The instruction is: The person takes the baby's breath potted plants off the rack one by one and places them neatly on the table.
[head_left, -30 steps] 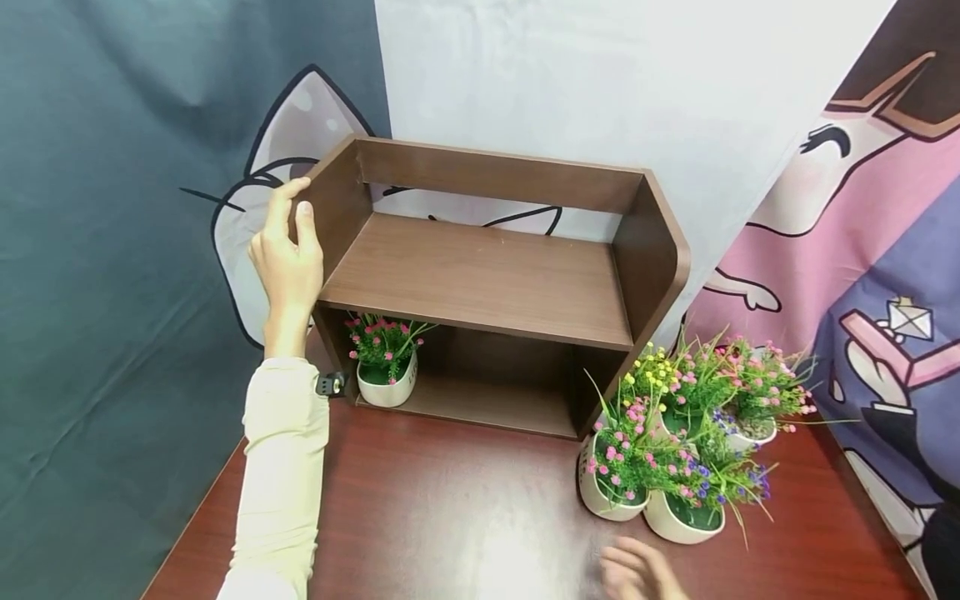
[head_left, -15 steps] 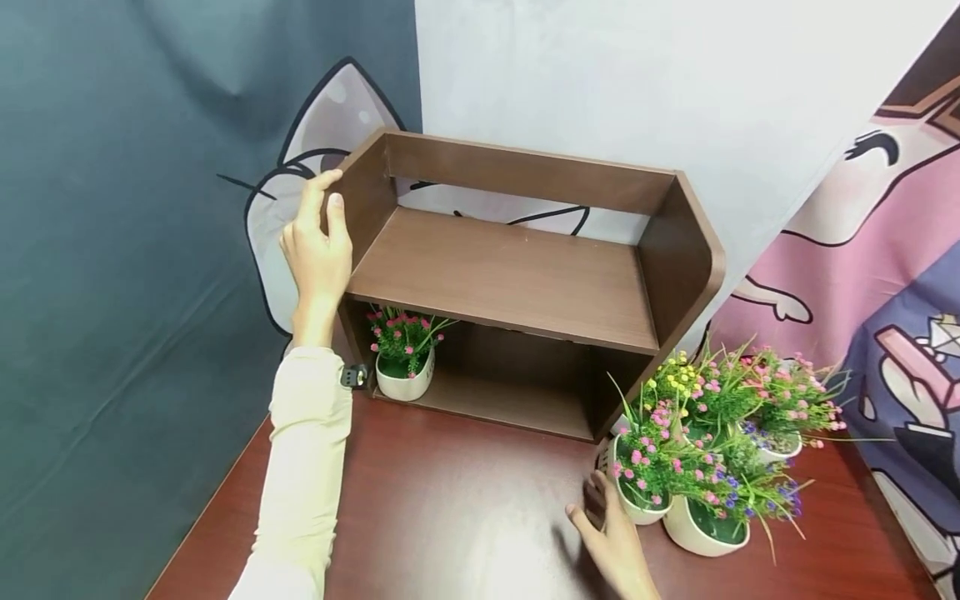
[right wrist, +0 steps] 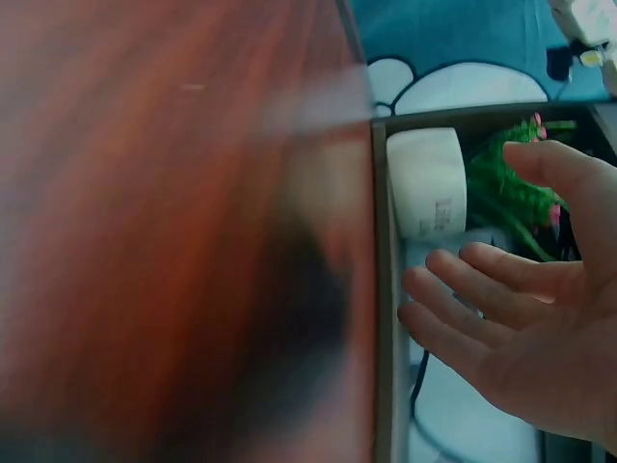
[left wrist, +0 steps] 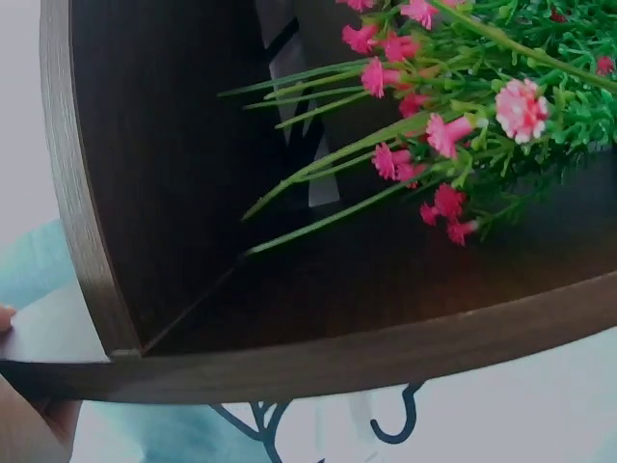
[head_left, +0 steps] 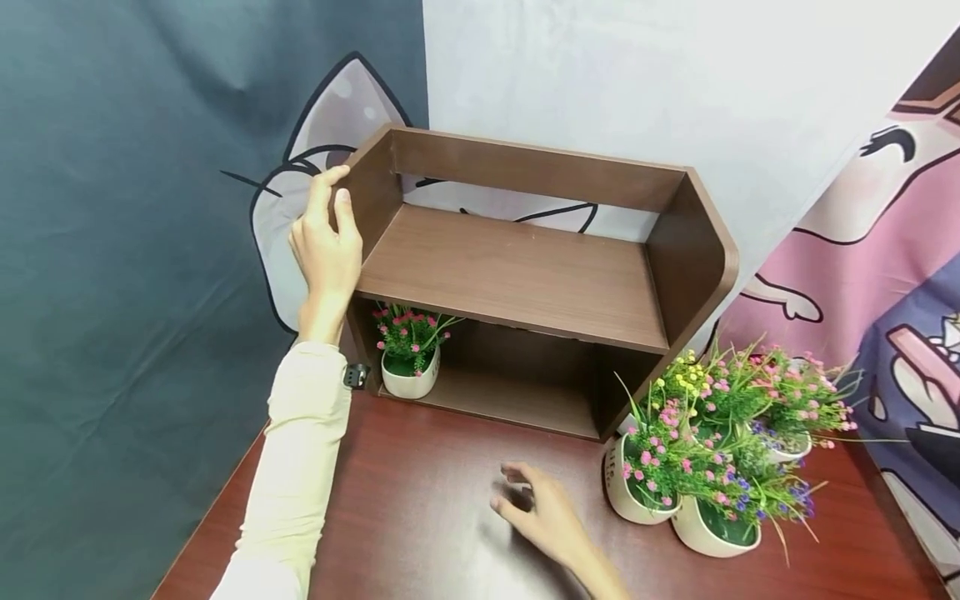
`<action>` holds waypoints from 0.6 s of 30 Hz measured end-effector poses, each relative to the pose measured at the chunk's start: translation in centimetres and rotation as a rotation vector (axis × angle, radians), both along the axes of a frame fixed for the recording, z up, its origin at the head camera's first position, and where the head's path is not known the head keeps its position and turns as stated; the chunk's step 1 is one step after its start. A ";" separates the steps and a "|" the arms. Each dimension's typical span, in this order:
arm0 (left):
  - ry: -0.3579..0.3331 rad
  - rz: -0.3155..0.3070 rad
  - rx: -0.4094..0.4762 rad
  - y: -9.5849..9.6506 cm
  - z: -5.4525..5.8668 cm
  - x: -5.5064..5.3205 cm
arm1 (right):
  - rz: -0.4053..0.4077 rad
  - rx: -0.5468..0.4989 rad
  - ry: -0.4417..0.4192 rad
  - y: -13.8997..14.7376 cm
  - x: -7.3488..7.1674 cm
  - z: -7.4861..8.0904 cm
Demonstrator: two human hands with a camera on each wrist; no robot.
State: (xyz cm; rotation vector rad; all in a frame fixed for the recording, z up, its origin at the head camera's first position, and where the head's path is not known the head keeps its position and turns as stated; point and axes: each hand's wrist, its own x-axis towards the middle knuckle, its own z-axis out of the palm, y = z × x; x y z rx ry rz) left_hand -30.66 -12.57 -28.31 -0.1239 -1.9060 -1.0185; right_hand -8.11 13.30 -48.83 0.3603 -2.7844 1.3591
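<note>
My left hand (head_left: 327,250) grips the left side panel of a brown two-tier wooden shelf (head_left: 510,262), thumb towards the inner face and the other fingers mostly hidden. In the left wrist view, part of the hand (left wrist: 34,424) shows on either side of that panel. My right hand (head_left: 546,512) is held over the tabletop in front of the shelf, fingers loosely bent, nothing in them. The right wrist view shows its palm empty. Inside the lower tier's left end stands a white pot of pink artificial flowers (head_left: 410,379).
Several white pots with pink, yellow and blue flowers crowd together at the shelf's right; the closest is a pink-flowered pot (head_left: 637,487) beside a blue-flowered pot (head_left: 716,529). A reddish-brown table (head_left: 427,483) bears everything. Printed curtains (head_left: 187,292) hang behind and at the sides.
My right hand has come up from the bottom edge, passed beside the closest pink-flowered pot, then moved left, away from it. The left hand keeps its place on the shelf. The head view has shifted slightly.
</note>
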 end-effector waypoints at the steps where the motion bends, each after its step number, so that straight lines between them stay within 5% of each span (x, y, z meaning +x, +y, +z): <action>1: 0.004 0.001 0.004 0.2 0.0 -0.1 | -0.001 0.041 0.026 -0.4 -0.5 0.1; 9: 0.038 0.030 0.046 0.7 -0.8 -0.6 | 0.100 0.094 0.045 -2.6 -1.9 -1.0; 13: 0.040 0.027 0.048 0.7 -1.1 -0.5 | 0.031 0.100 0.098 -2.9 -3.2 -1.7; 18: 0.089 0.021 0.004 0.2 -0.5 -0.6 | -0.085 0.063 0.100 -5.4 -6.5 -1.4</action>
